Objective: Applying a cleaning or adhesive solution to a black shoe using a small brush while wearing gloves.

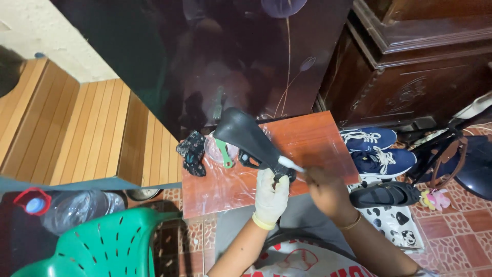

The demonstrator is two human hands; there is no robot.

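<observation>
Over the small red-brown table (307,138): a black shoe (246,136) is held sole-up, above the clear plastic sheet that covers the tabletop.
Left hand (270,197): gloved in white, it is closed around the heel end of the black shoe, which is carried tilted with the toe pointing far and left.
Right hand (323,187): bare, with a thin bracelet at the wrist; its fingers are pinched on a small white tube-like applicator (290,163), whose tip is laid against the shoe near the gloved hand.
On the table: a clear plastic cup (218,150) with a green-handled tool (224,154) lies left of the shoe, and a dark patterned cloth (192,153) hangs at the left edge.
Right of the table: a pair of blue sneakers (376,151) and a black flat shoe (384,194) are set on the tiled floor.
Near left: a green plastic chair (102,246) and a water bottle (72,208) are seen.
Risk: the shoe is gripped only at one end, so it could twist under pressure from the applicator; whatever is squeezed out could be smeared onto the glove or dripped on the plastic sheet.
</observation>
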